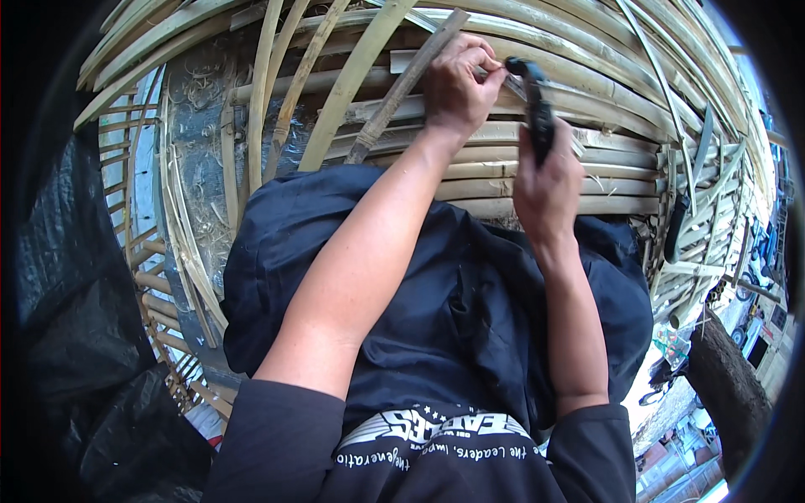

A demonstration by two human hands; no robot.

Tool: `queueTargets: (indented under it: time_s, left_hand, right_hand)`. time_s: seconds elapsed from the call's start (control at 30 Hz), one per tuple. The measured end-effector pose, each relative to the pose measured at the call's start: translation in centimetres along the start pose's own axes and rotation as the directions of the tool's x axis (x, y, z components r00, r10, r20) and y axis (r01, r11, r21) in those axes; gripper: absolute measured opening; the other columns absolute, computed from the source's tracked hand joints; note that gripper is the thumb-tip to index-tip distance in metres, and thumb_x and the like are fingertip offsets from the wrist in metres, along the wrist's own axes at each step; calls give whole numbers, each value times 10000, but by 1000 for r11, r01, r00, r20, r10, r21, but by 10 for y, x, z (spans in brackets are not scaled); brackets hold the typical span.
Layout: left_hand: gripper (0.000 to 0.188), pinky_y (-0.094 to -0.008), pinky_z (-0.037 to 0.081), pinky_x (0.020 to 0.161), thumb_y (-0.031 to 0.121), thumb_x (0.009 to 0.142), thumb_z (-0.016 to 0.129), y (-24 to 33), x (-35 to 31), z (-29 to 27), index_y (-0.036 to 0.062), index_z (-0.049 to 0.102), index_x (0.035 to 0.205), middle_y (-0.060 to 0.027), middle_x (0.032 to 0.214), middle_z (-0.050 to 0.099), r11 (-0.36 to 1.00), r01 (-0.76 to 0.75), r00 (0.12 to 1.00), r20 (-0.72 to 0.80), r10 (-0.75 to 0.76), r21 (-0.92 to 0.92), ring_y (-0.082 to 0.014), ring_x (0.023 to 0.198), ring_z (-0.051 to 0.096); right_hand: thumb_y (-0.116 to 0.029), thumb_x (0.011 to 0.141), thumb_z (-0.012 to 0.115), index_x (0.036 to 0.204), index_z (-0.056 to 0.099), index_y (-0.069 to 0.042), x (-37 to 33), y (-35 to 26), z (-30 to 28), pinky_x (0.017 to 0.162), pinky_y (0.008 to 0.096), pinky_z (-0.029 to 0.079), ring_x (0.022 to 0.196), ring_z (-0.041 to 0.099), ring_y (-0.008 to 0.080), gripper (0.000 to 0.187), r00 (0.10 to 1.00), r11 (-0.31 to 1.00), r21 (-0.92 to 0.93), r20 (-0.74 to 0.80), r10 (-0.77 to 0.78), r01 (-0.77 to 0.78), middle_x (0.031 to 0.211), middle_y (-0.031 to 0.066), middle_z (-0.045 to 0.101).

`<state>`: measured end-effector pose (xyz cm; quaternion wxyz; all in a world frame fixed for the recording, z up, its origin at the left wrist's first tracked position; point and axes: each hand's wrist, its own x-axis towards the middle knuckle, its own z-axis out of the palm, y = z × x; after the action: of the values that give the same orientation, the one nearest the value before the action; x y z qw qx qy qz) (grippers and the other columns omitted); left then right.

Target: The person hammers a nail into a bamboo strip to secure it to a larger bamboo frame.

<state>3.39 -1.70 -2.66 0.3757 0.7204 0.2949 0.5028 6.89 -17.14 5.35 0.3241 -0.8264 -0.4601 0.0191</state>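
Observation:
My right hand [549, 180] is wrapped round the handle of a dark hammer [541, 130]. The hammer's head is up by the fingertips of my left hand [465, 80]. That hand is closed in a pinch over the bamboo slats [587, 155]; what lies between its thumb and finger is too small to make out. Beside the left wrist, a brownish bamboo strip [394, 105] slants across the slats. Wider pale strips [356, 80] lie crosswise to the left of it.
A long knife with a black handle [676, 228] rests on the bamboo at the right. Shavings [201, 88] litter a dark surface at the left, near thin split strips [186, 243]. Black plastic sheeting [80, 293] hangs at far left. A tree trunk [728, 390] stands at lower right.

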Motion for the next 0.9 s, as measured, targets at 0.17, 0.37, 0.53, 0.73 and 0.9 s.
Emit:
queueTargets:
  time_s: [0.17,0.37,0.53,0.73,0.9]
  left_hand:
    - [193,-290,501,546,91,757,841,-6,1,4,36,669,690,-24,896,696,997,-78,996,-36,78,2,-138,573,656]
    - [167,-286,508,549,84,740,851,-5,2,1,41,692,712,-21,895,697,992,-124,992,-27,125,35,-131,593,666]
    - [198,-290,498,540,128,746,867,-5,-2,1,39,694,708,-19,882,701,998,-53,998,-28,52,-29,-146,591,666]
    - [221,-327,490,552,136,752,856,-5,0,3,39,672,678,-27,879,706,996,-92,995,-48,93,14,-177,587,645]
    - [238,-324,482,558,135,741,864,-8,5,3,35,660,670,-37,880,699,973,-229,969,-89,231,36,-192,589,644]
  right_hand:
    - [-166,980,642,1150,532,-3,4,4,7,614,527,477,754,646,503,260,992,997,46,-106,-63,68,824,283,660]
    - [-175,972,671,1135,530,-8,1,12,6,558,449,486,650,659,415,272,968,961,264,-251,-12,81,721,210,632]
    - [-167,978,653,1145,532,-9,5,13,9,630,492,500,714,666,450,260,999,999,-16,0,-47,47,806,230,670]
    - [-176,973,653,1152,526,-17,2,6,8,647,535,484,749,649,488,270,987,995,29,-132,-91,96,812,258,663]
    - [-184,968,652,1154,532,-21,-2,-6,3,665,562,475,770,644,501,274,985,994,99,-172,-29,47,808,273,658]
